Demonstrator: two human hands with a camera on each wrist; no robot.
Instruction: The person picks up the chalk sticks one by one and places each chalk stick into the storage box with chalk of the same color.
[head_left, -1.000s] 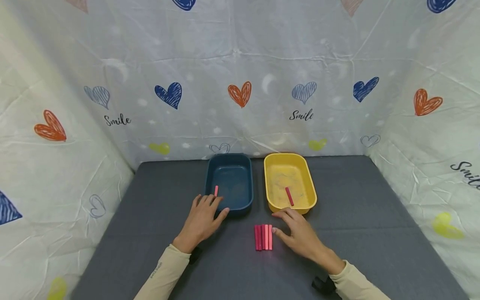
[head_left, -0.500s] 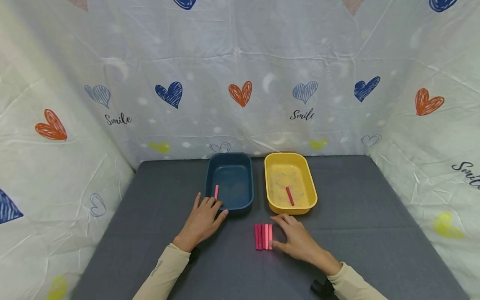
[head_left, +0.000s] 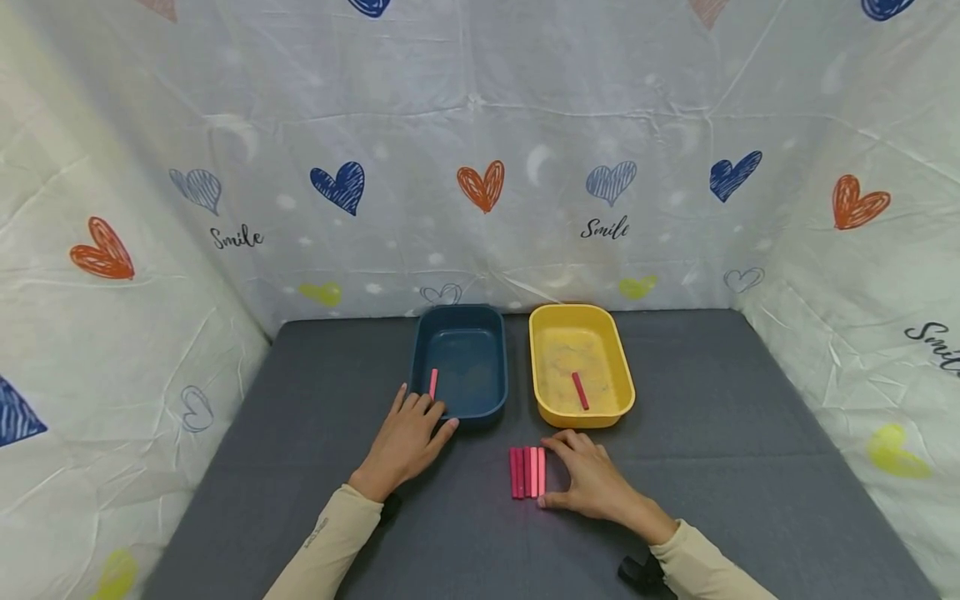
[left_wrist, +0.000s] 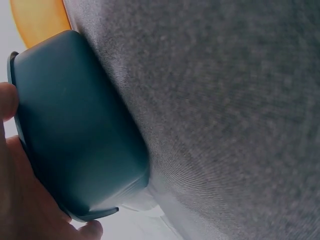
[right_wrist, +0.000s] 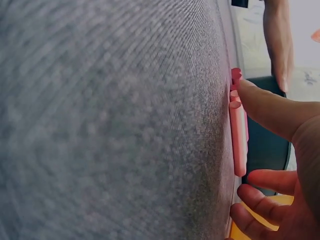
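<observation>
Several chalk-like sticks lie side by side on the cloth, dark pink sticks (head_left: 516, 473) on the left and light pink sticks (head_left: 542, 472) on the right. My right hand (head_left: 592, 479) is at the right side of this row. In the head view, its index finger is by the far end of the outermost light stick and its thumb by the near end. The right wrist view shows the fingertips just past that light stick (right_wrist: 238, 145), a small gap between. My left hand (head_left: 405, 440) rests over the near left rim of the dark blue tray (left_wrist: 85, 125), fingers draped on it.
One light pink stick (head_left: 433, 382) lies inside the blue tray. Beside that tray stands a yellow tray (head_left: 558, 354) with one dark pink stick (head_left: 580, 391) in it. Both stand at the back of the grey cloth-covered table (head_left: 690, 400), before a heart-printed curtain (head_left: 408, 242).
My right hand has come nearer and slightly left, from the yellow tray's front edge to the row's right end, its thumb sliding to the near end. My left hand stays at the blue tray.
</observation>
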